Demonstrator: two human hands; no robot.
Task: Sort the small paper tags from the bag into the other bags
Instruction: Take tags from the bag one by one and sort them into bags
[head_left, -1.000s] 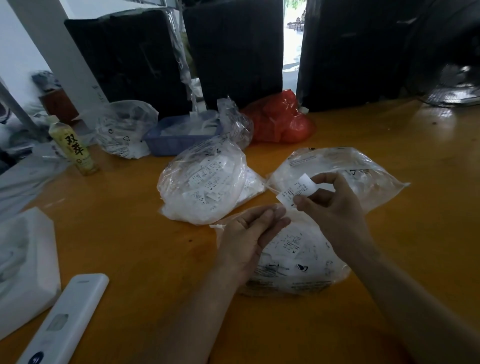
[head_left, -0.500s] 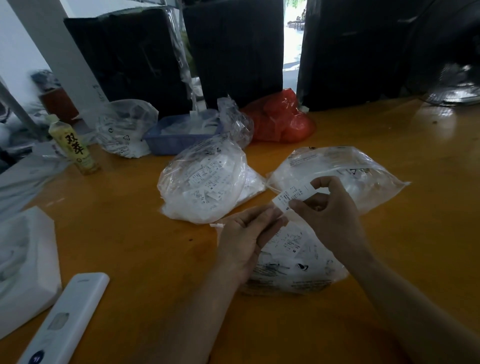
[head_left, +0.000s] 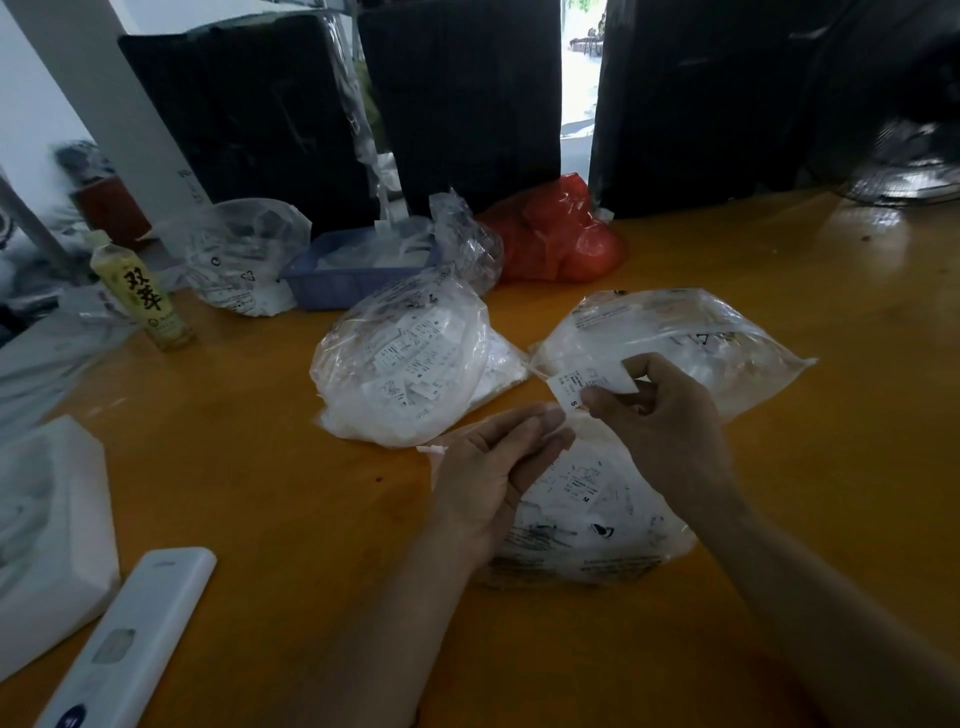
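Both hands work just above the clear plastic bag nearest the desk's near edge (head_left: 582, 514), which lies flat and is stuffed with printed white tags. The right hand (head_left: 670, 421) pinches a small white paper tag (head_left: 589, 385) between thumb and fingertips, its printed face up and an "S" legible at its lower end. The left hand (head_left: 493, 467) lies palm-up with fingers nearly straight, holding nothing, its fingertips just beside the tag's lower corner.

Judging from that letter, the step is reading the size and choosing the matching bag. Doing it well means keeping the tag flat and turned toward the eyes, confirming the letter, then using the free left hand to lift a bag's mouth open so that the tag drops well inside rather than catching on the film.

Two candidates lie beyond the hands: a bulging clear plastic bag of tags (head_left: 405, 364) toward the middle of the orange wooden desk (head_left: 249, 467), and a flatter clear bag (head_left: 670, 332) behind the right hand. Which takes "S" cannot be told.
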